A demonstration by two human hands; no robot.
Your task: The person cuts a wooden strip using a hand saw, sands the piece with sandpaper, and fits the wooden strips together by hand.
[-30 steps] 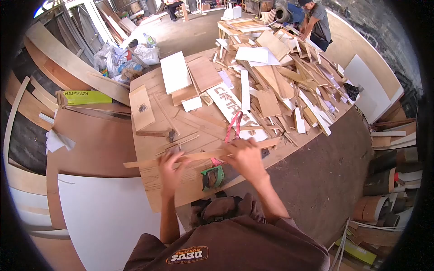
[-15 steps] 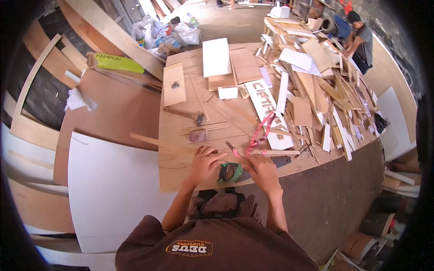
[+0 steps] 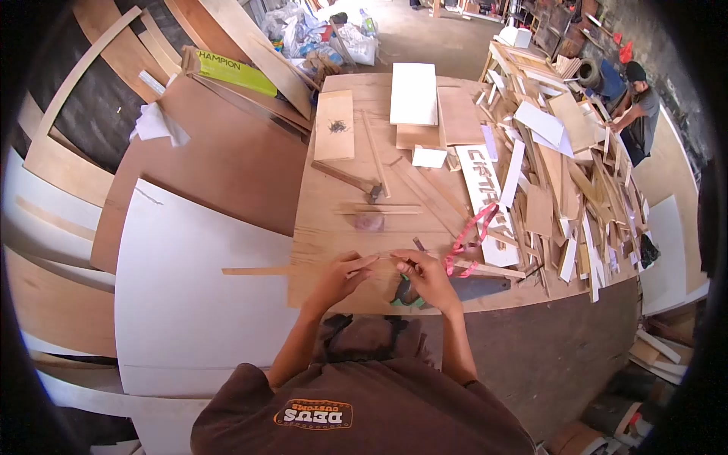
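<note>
A thin wooden strip extends left past the table edge, with its right part at my hands. My left hand is closed round the strip near the table's front edge. My right hand is pinched at the strip's right end, above a green and black tool that it partly hides. A handsaw lies right of that tool. The pink tape curls beside the white lettered board. Beyond my hands, a hammer and thin sticks lie on the table.
Wood offcuts are heaped on the right of the table. A white sheet and a brown sheet lie left of it. A person bends at the far right. Plastic bags lie beyond the table.
The view has swung left, so the table sits further right in it. The strip, first slanting across the table in my hands, has shifted left, and my hands are closer together.
</note>
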